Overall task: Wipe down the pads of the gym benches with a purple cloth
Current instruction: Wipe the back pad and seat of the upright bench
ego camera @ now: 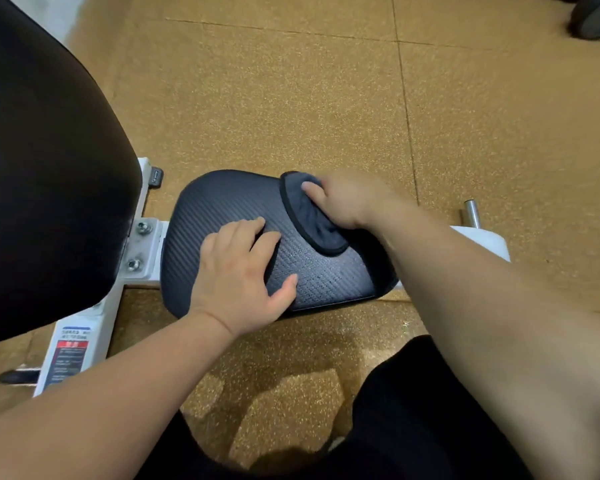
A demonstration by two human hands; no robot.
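A small black seat pad (222,206) with a ribbed texture sits on a white bench frame in the middle of the view. The cloth (309,220), dark purple-grey with a black hem, lies on the pad's far right part. My right hand (343,199) presses down on the cloth, fingers over its upper edge. My left hand (241,271) rests flat on the pad's near side, fingers spread, holding nothing. A large black back pad (45,174) fills the left of the view.
The white bench frame (149,251) with bolts joins the two pads, and a warning label (68,355) is on its lower left leg. A metal peg (471,213) sticks up at the right. Tan speckled rubber flooring surrounds the bench. Dark wheels (593,15) show top right.
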